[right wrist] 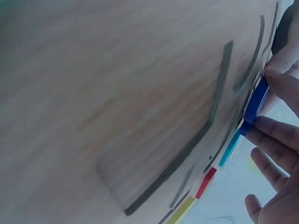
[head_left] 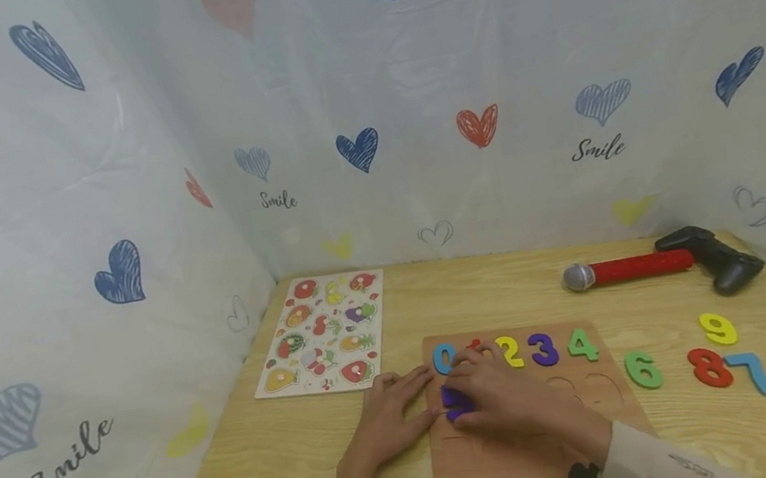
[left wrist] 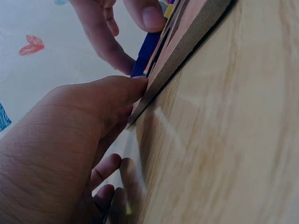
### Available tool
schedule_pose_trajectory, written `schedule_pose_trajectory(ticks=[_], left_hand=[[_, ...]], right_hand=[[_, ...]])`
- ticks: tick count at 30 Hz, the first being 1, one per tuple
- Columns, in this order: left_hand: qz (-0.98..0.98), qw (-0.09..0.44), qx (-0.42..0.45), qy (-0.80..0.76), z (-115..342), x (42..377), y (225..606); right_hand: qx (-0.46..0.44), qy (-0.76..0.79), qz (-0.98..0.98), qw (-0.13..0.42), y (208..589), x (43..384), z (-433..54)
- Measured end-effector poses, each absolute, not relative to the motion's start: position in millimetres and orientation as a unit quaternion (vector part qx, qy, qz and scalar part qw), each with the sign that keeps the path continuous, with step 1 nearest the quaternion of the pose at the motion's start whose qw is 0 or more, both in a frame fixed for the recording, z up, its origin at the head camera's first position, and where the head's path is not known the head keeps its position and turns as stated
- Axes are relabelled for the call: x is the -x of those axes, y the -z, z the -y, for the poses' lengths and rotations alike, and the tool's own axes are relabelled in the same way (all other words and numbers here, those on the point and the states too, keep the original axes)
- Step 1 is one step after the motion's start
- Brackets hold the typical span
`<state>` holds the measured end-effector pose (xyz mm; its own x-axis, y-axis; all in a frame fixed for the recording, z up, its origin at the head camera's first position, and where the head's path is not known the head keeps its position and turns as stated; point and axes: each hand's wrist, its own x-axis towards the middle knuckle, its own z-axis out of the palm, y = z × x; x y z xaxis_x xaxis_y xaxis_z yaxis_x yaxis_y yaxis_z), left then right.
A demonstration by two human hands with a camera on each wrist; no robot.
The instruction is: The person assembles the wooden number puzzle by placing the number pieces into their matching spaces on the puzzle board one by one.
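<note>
My right hand (head_left: 503, 392) pinches a purple number piece (head_left: 458, 402), which looks like a 5, between thumb and fingers over the left of the wooden number board (head_left: 497, 467). In the right wrist view the piece (right wrist: 256, 103) stands at the board's surface, its recess partly hidden. The left hand (head_left: 386, 420) lies at the board's left side, fingers stretched toward its upper corner. Its thumb (left wrist: 126, 88) touches the board's edge. Along the top row sit a blue 0 (head_left: 443, 359), a red 1 mostly covered by my right hand, a yellow 2 (head_left: 509, 351), a purple 3 (head_left: 543, 349) and a green 4 (head_left: 582, 345).
Right of the board lie a green 6 (head_left: 643, 370), red 8 (head_left: 710, 368), blue 7 (head_left: 753, 372) and yellow 9 (head_left: 718, 329). Behind them are a red-handled microphone (head_left: 631, 268) and a black game controller (head_left: 721, 260). A fruit puzzle board (head_left: 326, 333) lies at the back left.
</note>
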<state>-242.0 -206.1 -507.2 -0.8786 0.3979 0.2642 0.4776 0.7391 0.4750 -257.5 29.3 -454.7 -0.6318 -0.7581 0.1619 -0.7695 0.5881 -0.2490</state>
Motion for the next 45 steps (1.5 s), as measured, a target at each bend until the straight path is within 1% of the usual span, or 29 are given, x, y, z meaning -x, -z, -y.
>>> schedule_pose_trajectory(ticks=[9,20,25,34,39,45], left_hand=[[0.929,0.076,0.24,0.272,203,242,504],[0.93,0.072,0.242,0.268,202,243,503],[0.929,0.07,0.243,0.269,200,244,502],[0.931,0.064,0.24,0.268,199,244,501],[0.931,0.063,0.236,0.273,201,243,503],[0.933,0.055,0.224,0.275,206,242,505]], right_hand=[[-0.427,-0.127,0.895,0.03,461,259,-25],[-0.413,-0.139,0.898,0.065,462,254,-25],[-0.398,-0.129,0.906,0.067,463,254,-27],[-0.387,-0.116,0.913,0.047,460,254,-33],[-0.392,-0.109,0.912,0.059,458,254,-43],[-0.4,-0.136,0.904,0.065,456,251,-61]])
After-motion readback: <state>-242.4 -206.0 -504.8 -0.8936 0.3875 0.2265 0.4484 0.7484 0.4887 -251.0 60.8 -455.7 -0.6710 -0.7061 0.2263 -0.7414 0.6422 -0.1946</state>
